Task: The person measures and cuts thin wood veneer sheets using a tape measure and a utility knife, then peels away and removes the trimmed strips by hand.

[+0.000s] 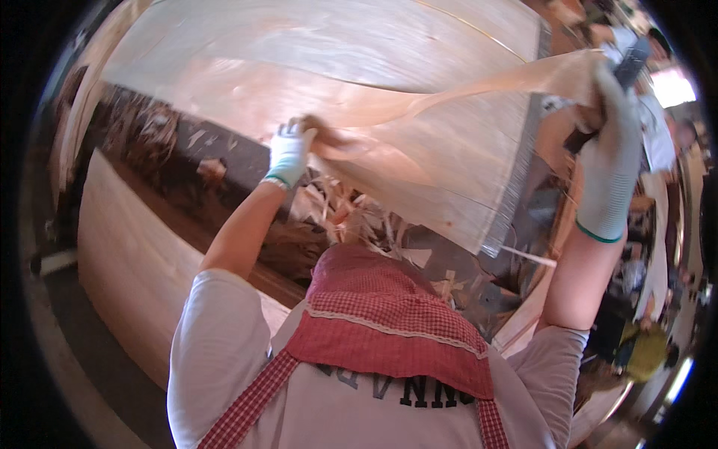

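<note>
Veneer (516, 78), thin and pale, stretches between the person's two gloved hands, its far edge running in a wavy curve and its right end twisted and raised. It lies over a broad stack of veneer sheets (467, 165), whose grey, layered right edge (512, 179) shows beneath the lifted end. The right hand (617, 142), at the far right, is closed around the raised corner, with the arm stretched out. The left hand (292, 153) is at the near edge of the veneer, left of the middle; its fingertips are blurred, so whether they pinch the wood or only press against it, I cannot tell. Both wear whitish knit gloves with green cuffs.

A thin yellow line (479, 26) crosses the far part of the stack toward the right. On the near side, torn veneer scraps (336, 206) lie in a loose heap below the stack's edge, and more shreds lie farther left. A large curved wooden sheet (134, 254) stands at the near left. Nearest of all are a red checked apron (389, 307) with lace trim and a pale T-shirt (381, 423). At right, beyond the arm, is another person in a yellow-green top (643, 353).
</note>
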`<state>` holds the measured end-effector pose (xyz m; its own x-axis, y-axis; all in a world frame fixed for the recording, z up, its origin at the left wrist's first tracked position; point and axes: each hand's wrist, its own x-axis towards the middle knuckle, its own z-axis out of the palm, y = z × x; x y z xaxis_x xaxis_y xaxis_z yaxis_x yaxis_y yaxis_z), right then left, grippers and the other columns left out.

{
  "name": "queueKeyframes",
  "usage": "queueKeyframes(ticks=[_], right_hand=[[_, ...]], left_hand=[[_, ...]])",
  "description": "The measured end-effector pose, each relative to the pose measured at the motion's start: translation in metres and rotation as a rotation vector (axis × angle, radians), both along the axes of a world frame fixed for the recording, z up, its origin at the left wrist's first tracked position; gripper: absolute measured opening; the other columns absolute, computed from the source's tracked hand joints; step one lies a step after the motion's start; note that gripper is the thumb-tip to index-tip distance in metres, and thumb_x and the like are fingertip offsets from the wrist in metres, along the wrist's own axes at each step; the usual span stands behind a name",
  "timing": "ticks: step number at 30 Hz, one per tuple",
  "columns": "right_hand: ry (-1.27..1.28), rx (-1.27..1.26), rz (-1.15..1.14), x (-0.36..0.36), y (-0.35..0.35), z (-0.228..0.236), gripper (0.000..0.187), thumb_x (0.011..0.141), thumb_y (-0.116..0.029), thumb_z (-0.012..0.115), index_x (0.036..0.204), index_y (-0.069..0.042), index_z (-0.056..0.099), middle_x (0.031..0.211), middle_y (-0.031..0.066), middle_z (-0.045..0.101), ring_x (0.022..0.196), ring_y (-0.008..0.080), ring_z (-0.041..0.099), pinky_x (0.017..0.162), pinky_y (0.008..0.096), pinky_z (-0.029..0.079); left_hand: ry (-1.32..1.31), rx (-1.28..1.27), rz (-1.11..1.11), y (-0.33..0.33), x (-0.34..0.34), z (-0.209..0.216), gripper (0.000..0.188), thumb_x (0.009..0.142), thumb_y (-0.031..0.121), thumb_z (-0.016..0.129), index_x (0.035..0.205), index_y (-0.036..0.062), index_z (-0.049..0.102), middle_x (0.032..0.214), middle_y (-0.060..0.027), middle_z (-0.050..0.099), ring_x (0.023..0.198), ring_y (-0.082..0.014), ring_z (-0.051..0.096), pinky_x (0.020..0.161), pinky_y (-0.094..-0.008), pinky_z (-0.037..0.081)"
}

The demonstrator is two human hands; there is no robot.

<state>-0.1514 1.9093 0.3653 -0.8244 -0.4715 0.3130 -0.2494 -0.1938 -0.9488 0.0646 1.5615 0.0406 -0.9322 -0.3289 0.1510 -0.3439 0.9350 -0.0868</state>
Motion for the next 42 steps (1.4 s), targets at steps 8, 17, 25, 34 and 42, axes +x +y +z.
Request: queueKeyframes(ticks=[8, 17, 25, 34, 42], right_hand=[[1.647, 0.489, -0.438, -0.013, -0.088, 0.051, 0.025, 0.093, -0.003, 0.056, 0.117, 0.002, 0.058, 0.079, 0.0037, 0.062, 0.067, 0.0101, 0.057, 0.064, 0.0211, 0.048], [1.178, 0.367, -0.788, 0.008, 0.023, 0.055, 0.043, 0.087, -0.015, 0.066, 0.123, 0.005, 0.054, 0.115, 0.0178, 0.063, 0.102, 0.0284, 0.063, 0.090, 0.0367, 0.050], [-0.091, -0.144, -0.738, 0.043, 0.154, -0.063, 0.042, 0.088, -0.018, 0.066, 0.124, -0.003, 0.050, 0.110, 0.0085, 0.057, 0.087, 0.0167, 0.051, 0.074, 0.0288, 0.039], [-0.580, -0.518, -0.554, -0.045, 0.338, -0.127, 0.010, 0.097, -0.015, 0.055, 0.088, -0.012, 0.053, 0.062, -0.0082, 0.040, 0.044, 0.0026, 0.029, 0.040, 0.0185, 0.023], [-0.835, -0.483, -0.353, -0.138, 0.473, -0.182, 0.007, 0.096, -0.016, 0.055, 0.095, -0.009, 0.057, 0.070, -0.0060, 0.047, 0.050, 0.0033, 0.031, 0.043, 0.0182, 0.023]], left_hand=[[0.616, 0.235, 0.142, -0.032, 0.031, 0.031, 0.024, 0.085, 0.003, 0.054, 0.105, 0.0029, 0.067, 0.110, -0.0156, 0.065, 0.102, -0.0326, 0.062, 0.090, -0.0399, 0.050], [0.972, 2.305, 0.568, -0.101, 0.047, 0.029, 0.089, 0.089, 0.063, 0.051, 0.148, 0.0015, 0.025, 0.147, -0.0235, 0.034, 0.132, -0.0371, 0.041, 0.106, -0.0471, 0.040], [1.509, 1.814, 0.245, -0.192, -0.023, 0.084, 0.012, 0.094, 0.012, 0.062, 0.105, 0.0077, 0.065, 0.100, 0.0005, 0.066, 0.092, -0.0089, 0.062, 0.085, -0.0226, 0.050], [1.382, 1.364, -0.195, -0.042, -0.231, 0.268, 0.036, 0.093, 0.018, 0.064, 0.127, 0.0068, 0.059, 0.119, -0.0048, 0.061, 0.109, -0.0143, 0.057, 0.094, -0.0272, 0.047], [0.903, 1.399, -0.438, 0.088, -0.451, 0.326, 0.033, 0.098, 0.033, 0.053, 0.112, 0.0045, 0.059, 0.107, -0.0055, 0.061, 0.097, -0.0179, 0.057, 0.083, -0.0330, 0.048]])
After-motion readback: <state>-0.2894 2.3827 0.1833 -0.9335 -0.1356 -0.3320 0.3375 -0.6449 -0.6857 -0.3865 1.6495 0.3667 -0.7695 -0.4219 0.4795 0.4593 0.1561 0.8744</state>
